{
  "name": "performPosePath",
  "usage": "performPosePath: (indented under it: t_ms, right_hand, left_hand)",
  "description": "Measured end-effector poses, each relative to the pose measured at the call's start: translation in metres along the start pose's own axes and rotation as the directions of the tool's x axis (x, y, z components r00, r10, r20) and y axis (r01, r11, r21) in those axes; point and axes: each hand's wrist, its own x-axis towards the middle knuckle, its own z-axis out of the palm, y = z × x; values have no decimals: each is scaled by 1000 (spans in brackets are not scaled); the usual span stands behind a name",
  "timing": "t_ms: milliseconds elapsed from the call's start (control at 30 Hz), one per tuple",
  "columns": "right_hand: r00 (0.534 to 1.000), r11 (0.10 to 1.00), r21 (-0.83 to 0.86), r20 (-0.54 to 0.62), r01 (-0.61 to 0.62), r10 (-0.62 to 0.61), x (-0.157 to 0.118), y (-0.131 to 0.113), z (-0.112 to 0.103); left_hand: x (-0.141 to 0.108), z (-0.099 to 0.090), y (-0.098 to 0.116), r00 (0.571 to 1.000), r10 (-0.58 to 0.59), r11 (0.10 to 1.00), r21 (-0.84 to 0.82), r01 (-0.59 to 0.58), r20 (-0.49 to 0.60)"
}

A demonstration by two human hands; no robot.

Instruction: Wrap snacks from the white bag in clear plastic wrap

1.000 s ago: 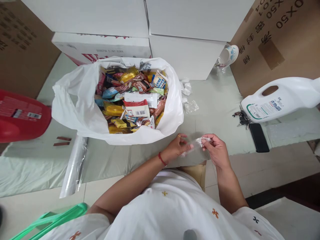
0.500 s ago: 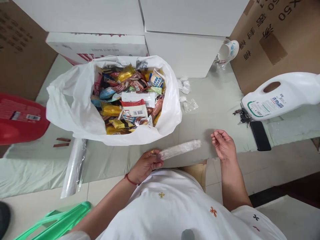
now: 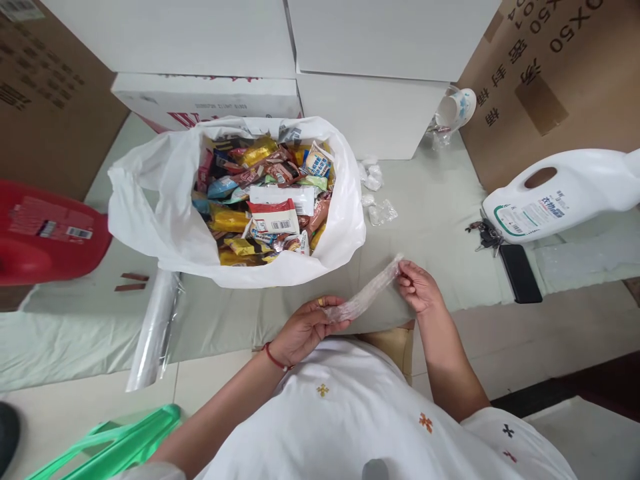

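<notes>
A long, narrow strip of crinkled clear plastic (image 3: 367, 293), perhaps a folded plastic bag, slants between my hands over the table's front edge. Its lower left end is gripped by my left hand (image 3: 316, 325), thumb on top. My right hand (image 3: 416, 285) pinches the upper right end between thumb and fingers. Beyond them stands an open white plastic bag (image 3: 290, 275) full of wrapped snacks (image 3: 273, 207) in yellow, red, brown and blue packets. Crumpled bits of clear plastic (image 3: 383, 212) lie on the cloth to the right of this bag.
A roll of clear plastic (image 3: 154, 333) hangs over the front edge at left, near a red bottle (image 3: 50, 233). On the right are a white detergent bottle (image 3: 560, 190), keys (image 3: 485, 233) and a black phone (image 3: 520, 273). White boxes (image 3: 360, 113) stand behind.
My right hand has moved left and taken hold of the plastic strip's free end. The strip's right end is now raised and bent upward. My left hand has shifted slightly right.
</notes>
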Motion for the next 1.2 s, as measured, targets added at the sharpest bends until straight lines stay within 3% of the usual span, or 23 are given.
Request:
performPosePath:
  t_ms: [100, 267, 433, 533, 567, 633, 700, 733, 833, 900, 933, 1033, 1100, 1200]
  right_hand:
    - [997, 996, 43, -18, 78, -78, 7, -3, -3]
    - [971, 975, -28, -86, 220, -222, 11, -7, -10]
    - [933, 951, -78, -188, 298, -308, 10, -4, -8]
    - [922, 949, -85, -226, 304, -316, 4, -7, -2]
    - [918, 946, -87, -230, 311, -323, 1, -10, -1]
    - [912, 938, -103, -219, 332, -347, -10, -18, 2]
    - [908, 923, -139, -181, 358, -379, -26, -26, 6]
    - [903, 914, -163, -161, 373, -397, -34, -30, 9]
    - [879, 876, -231, -126, 424, -459, -57, -36, 21]
    - [859, 850, -264, -119, 455, -497, -68, -33, 30]
    - [851, 838, -280, -111, 468, -513, -72, -31, 34]
    - [833, 798, -342, -71, 497, -549, -78, -24, 39]
    - [822, 769, -389, -53, 507, -568, -79, -26, 34]
    - [821, 742, -452, -37, 495, -570, -76, -43, 17]
  left_hand:
    - [-1, -8, -2, 1000, -10, 1000, 22, 10, -17]
    - [1, -20, -9, 972, 39, 993, 118, -11, -233]
    - [1, -26, -13, 958, 134, 966, 251, -69, -254]
    - [-4, -31, -13, 947, 146, 940, 339, -43, -285]
    - [-7, -32, -12, 928, 193, 916, 398, -55, -317]
    - [-15, -31, -11, 850, 381, 820, 558, -129, -364]
    - [-24, -22, -9, 778, 557, 671, 710, -215, -291]
    - [-26, -14, -7, 776, 597, 597, 760, -259, -204]
    - [-17, 25, -2, 806, 576, 418, 798, -435, 138]
    - [1, 56, 1, 740, 599, 321, 755, -571, 305]
    - [13, 70, 1, 704, 625, 301, 728, -616, 337]
    - [48, 102, 1, 672, 668, 365, 646, -670, 319]
    - [66, 109, 1, 699, 656, 460, 582, -670, 286]
    - [80, 106, 4, 781, 573, 638, 463, -615, 248]
